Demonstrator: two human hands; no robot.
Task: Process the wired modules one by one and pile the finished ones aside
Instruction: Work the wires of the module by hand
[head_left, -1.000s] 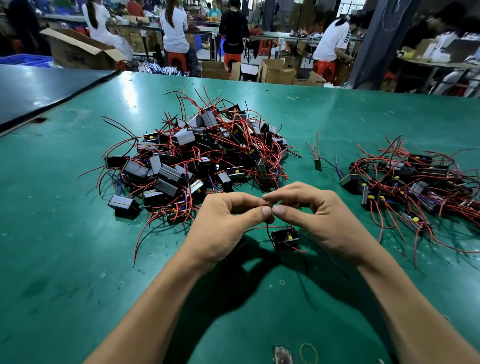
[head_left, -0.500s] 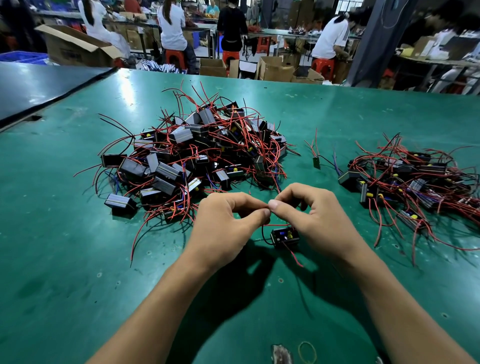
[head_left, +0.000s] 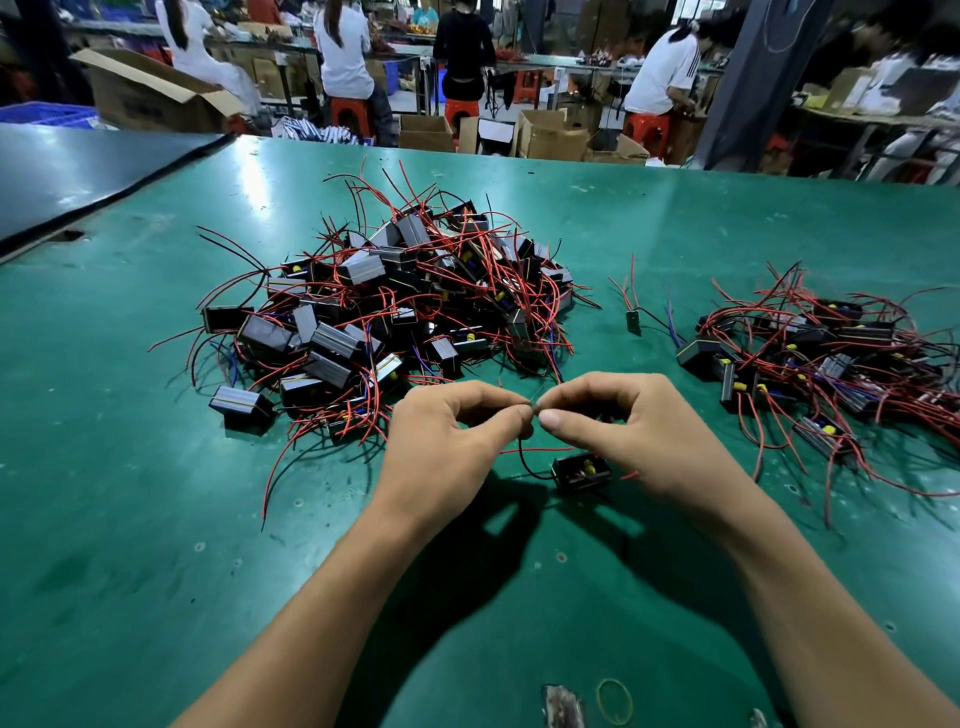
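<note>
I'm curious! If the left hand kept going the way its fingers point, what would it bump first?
Probably the right hand: its fingers sit just ahead, pinching the same thin wire, though depth is hard to judge.

No legible text, numbers or brand marks anywhere in view. At 10 o'clock, beyond the tabletop (head_left: 130, 519), a cardboard box (head_left: 156, 104) carries dark print on its side, too blurred to read. The module casings in the heap (head_left: 395, 301) at 12 o'clock and in the smaller pile (head_left: 831, 353) at 2 o'clock show no markings that can be read at this size.
</note>
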